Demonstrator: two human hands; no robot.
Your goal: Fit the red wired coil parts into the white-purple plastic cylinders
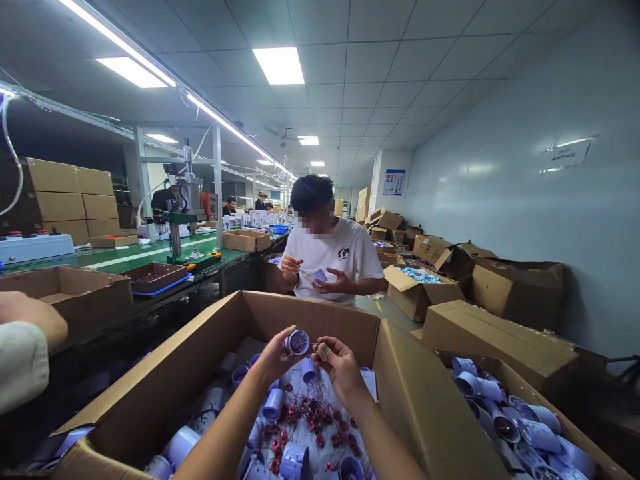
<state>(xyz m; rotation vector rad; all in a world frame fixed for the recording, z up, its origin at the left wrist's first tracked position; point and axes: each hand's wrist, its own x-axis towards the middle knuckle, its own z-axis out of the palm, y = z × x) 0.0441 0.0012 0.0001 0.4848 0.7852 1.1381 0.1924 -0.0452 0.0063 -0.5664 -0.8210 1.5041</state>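
My left hand (273, 357) is closed round a short purple plastic cylinder (298, 343), its round end turned toward me. Between the fingers and thumb of my right hand (345, 371) is a small tan block (324, 351). A thin piece spans the gap from this block to the cylinder; whether it is a wire or a tool tip I cannot tell. Both hands are above a large open cardboard box (310, 313). Inside lie small red parts with thin wires (315, 417) and several loose purple cylinders (295, 460).
Across the box a co-worker (330, 257) in a white shirt holds a similar purple part. Another box of purple cylinders (537, 433) stands at right. At left runs a green workbench (145, 257) with a press machine (183, 193). Another person's sleeve (23, 363) shows at far left.
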